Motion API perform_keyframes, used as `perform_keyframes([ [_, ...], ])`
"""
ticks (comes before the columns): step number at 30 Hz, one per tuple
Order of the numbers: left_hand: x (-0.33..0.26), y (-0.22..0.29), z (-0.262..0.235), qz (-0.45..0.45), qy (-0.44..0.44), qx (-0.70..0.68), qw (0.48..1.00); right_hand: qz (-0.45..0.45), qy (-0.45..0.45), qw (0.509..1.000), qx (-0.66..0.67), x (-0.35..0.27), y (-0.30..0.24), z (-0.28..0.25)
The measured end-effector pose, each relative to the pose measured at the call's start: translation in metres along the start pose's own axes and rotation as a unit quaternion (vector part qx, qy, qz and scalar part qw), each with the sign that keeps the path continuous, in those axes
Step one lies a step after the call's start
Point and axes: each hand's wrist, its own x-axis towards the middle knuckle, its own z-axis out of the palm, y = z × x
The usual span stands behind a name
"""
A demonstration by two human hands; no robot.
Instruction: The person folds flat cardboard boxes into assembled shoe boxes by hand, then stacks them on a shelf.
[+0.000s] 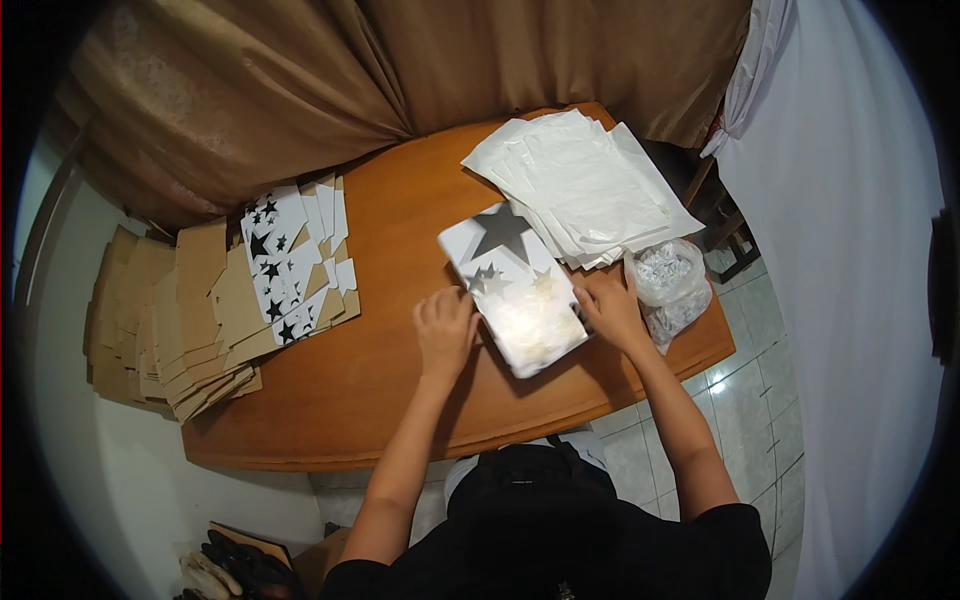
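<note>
A white box (510,290) printed with dark stars lies tilted across the middle of the wooden table, its near half washed out by glare. My left hand (447,330) is at its left edge, fingers bent against the side. On the opposite side, my right hand (612,310) grips the right edge, with the thumb near the top face. The underside of the box and some fingertips are hidden.
Flat star-printed cartons (285,270) and brown cardboard blanks (200,290) are stacked at the left. White plastic mailer bags (590,180) are piled at the far right. Beside my right hand sits a clear bag (668,275) of shiny, crinkled contents. Brown curtains (480,60) border the table's far edge.
</note>
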Motion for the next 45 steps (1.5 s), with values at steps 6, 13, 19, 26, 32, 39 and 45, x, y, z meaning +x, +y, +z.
perform_keyframes([
  [6, -0.041, -0.019, 0.0, -0.123, -0.159, -0.143, 0.969, 0.022, 0.0, 0.993, 0.116, -0.061, 0.002, 0.032],
  [13, -0.079, -0.005, -0.014, -0.122, -0.151, -0.334, 0.922, -0.043, -0.041, 0.988, 0.142, -0.089, -0.031, 0.058],
  [19, -0.034, 0.009, -0.065, -0.027, -0.074, -0.356, 0.931, -0.162, 0.042, 0.933, 0.318, -0.067, -0.046, 0.017],
  [26, -0.019, 0.048, -0.115, 0.018, -0.036, -0.277, 0.96, -0.186, 0.072, 0.895, 0.399, -0.056, -0.066, -0.041],
  [32, -0.051, 0.082, -0.132, -0.048, -0.066, -0.186, 0.979, -0.427, 0.079, 0.898, -0.07, -0.077, -0.066, -0.087],
  [39, -0.117, 0.149, -0.153, -0.131, 0.012, 0.01, 0.991, -0.577, 0.141, 0.795, -0.119, -0.1, -0.066, -0.062],
  [45, -0.203, 0.199, -0.222, -0.251, 0.002, 0.147, 0.957, -0.663, 0.009, 0.747, -0.04, -0.176, -0.13, -0.074],
])
